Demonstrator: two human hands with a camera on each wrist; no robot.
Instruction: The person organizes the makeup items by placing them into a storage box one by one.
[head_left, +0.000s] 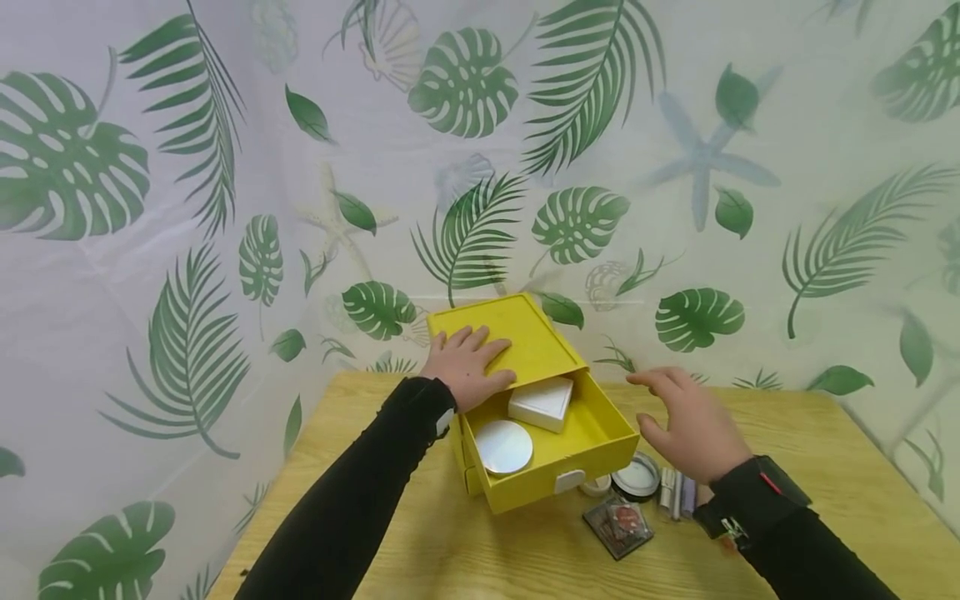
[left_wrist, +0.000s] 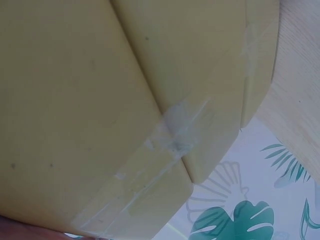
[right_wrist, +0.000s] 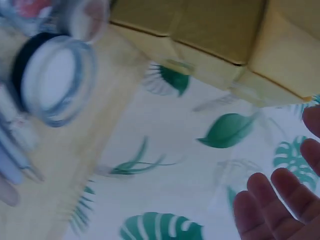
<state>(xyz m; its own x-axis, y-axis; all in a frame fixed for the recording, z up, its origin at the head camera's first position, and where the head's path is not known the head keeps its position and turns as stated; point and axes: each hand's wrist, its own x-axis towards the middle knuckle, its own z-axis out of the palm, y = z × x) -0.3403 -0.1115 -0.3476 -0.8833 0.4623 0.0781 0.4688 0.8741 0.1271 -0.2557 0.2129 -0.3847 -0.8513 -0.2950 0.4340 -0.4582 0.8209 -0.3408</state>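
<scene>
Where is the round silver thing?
In the head view, the round silver disc lies inside the open yellow drawer, at its front left, beside the white box and just below the left hand.

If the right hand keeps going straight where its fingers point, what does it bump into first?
Probably the open yellow drawer: the right hand hovers beside it, fingers aimed up and left toward its side wall. Depth is unclear, so it might pass above.
</scene>
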